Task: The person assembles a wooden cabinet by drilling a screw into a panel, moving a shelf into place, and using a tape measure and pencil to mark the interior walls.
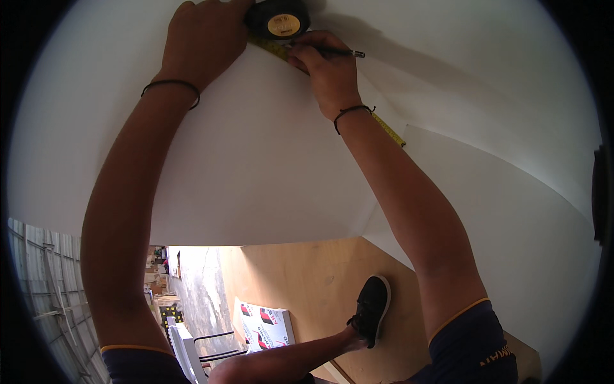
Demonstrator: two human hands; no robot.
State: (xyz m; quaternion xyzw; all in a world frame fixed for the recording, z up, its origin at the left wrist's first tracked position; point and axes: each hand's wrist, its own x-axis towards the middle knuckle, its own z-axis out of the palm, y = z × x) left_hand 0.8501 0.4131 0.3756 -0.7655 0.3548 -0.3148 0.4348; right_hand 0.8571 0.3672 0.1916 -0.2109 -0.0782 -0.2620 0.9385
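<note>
A round black tape measure (pixel 279 18) with a yellow label lies against a white panel (pixel 256 160) at the top. Its yellow blade (pixel 390 130) runs down to the right, passes behind my right wrist and ends near the panel's corner. My left hand (pixel 208 38) is closed at the left side of the tape measure; its fingertips are partly hidden by the case and the frame's edge. Just below the case, my right hand (pixel 329 70) pinches a dark pencil (pixel 345 52), with its fingers close over the blade.
Another white panel (pixel 486 211) meets the first at the right. Below lies a brown wooden board (pixel 307 275) with my black shoe (pixel 373 307) on it. A printed white box (pixel 265 326) stands at the lower left, near a corrugated metal wall (pixel 54 294).
</note>
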